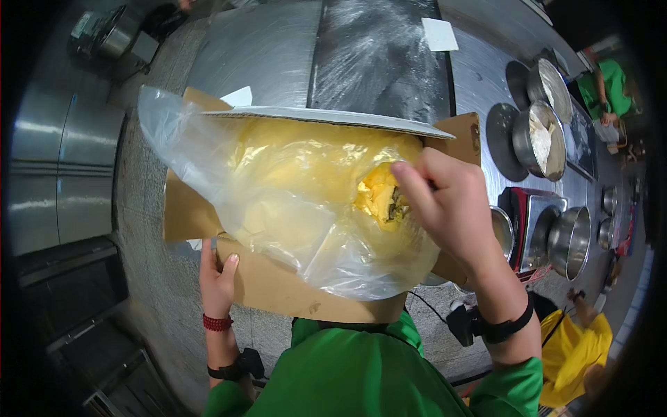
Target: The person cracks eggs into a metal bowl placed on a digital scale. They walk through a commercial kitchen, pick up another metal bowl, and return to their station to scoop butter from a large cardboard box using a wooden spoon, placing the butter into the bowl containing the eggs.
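An open cardboard box (313, 304) lies before me, lined with a clear plastic bag (278, 229). A soft yellow block, like butter or margarine (376, 197), fills the bag. Through a hole at its right side, bare yellow lumps and a darker patch show. My right hand (448, 201) is closed just over the right edge of this hole, thumb toward it; what its fingers hold, if anything, is hidden. At the box's near left corner, my left hand (219, 278) grips the cardboard, with the thumb on the near flap and the other fingers mostly out of sight.
Beyond the box stretches a steel worktable (260, 55) with a dark, flour-dusted panel (382, 62) and a white card-like sheet (440, 35). Metal bowls (539, 139), some with white contents, stand at right beside a scale-like device (535, 229). People in green (608, 90) and yellow (570, 347) are at right.
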